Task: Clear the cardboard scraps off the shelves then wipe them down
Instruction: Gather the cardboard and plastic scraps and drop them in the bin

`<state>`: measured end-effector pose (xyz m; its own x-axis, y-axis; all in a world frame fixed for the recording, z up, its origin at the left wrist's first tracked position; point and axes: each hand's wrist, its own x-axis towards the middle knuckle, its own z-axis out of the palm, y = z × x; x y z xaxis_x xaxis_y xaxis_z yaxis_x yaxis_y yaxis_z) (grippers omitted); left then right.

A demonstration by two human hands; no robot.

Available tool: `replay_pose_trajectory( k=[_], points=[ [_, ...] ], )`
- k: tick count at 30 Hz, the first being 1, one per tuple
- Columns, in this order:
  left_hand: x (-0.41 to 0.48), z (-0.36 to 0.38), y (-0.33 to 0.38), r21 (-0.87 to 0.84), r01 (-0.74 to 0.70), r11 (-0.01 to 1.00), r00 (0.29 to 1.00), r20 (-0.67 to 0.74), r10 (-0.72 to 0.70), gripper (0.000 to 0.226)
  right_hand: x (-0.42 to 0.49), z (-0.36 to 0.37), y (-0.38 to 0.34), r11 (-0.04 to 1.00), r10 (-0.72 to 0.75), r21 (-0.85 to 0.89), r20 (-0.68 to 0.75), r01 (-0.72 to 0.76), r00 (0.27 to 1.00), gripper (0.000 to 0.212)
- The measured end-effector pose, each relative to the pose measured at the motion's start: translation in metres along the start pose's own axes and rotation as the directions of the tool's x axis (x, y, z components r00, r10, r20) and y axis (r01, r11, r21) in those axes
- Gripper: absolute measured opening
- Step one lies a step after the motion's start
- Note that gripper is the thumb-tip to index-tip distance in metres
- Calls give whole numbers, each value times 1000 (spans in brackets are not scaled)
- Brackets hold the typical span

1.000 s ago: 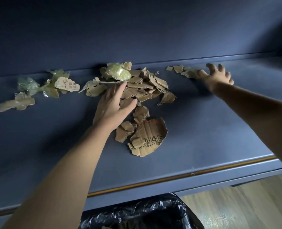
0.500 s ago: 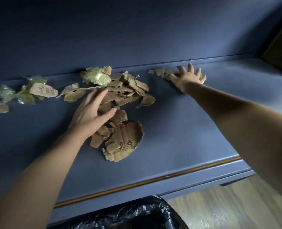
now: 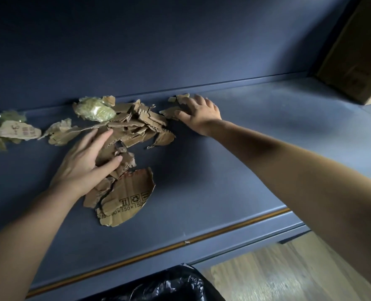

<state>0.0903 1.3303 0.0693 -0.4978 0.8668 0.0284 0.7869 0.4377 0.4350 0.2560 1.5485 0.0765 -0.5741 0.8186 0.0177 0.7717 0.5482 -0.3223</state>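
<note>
Where the dark blue shelf [image 3: 245, 170] meets its back wall, the cardboard scraps [image 3: 136, 124] lie heaped in a loose pile, with a large printed scrap [image 3: 128, 198] nearest the front edge. I have my left hand [image 3: 86, 159] flat on the near side of the pile, fingers straight and spread, holding nothing. My right hand [image 3: 199, 115] lies palm-down at the pile's right end, fingers splayed over a few small scraps [image 3: 182, 98], thumb touching one of them. A crumpled greenish plastic wad [image 3: 94, 110] sits at the pile's back left; further torn pieces [image 3: 17, 131] lie well apart to the left. A cardboard box [image 3: 358, 51] stands at the shelf's far right, and below the shelf are a black bin bag [image 3: 169, 285] and wooden floor [image 3: 288, 268].
</note>
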Motion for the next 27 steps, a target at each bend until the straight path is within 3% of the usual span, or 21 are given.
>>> replay_pose_trajectory(
  k=[5, 10, 17, 22, 27],
  points=[
    [0, -1, 4, 34, 14, 999, 999, 32, -15, 72, 23, -6, 0, 989, 121, 76, 49, -125, 991, 61],
    [2, 1, 5, 68, -12, 998, 999, 41, 9, 64, 26, 2, -13, 998, 52, 39, 149, -58, 988, 64],
    [5, 2, 0, 92, -19, 996, 998, 59, 14, 66, 16, 11, -37, 993, -104, 80, 160, 92, 982, 58],
    [3, 1, 0, 93, -21, 995, 997, 74, 14, 75, 3, 11, -52, 976, -63, 215, 118, 37, 991, 56],
    [-5, -2, 6, 31, -27, 999, 997, -71, 29, 73, -27, 18, -80, 949, -193, 282, 172, 140, 966, 52]
  ],
)
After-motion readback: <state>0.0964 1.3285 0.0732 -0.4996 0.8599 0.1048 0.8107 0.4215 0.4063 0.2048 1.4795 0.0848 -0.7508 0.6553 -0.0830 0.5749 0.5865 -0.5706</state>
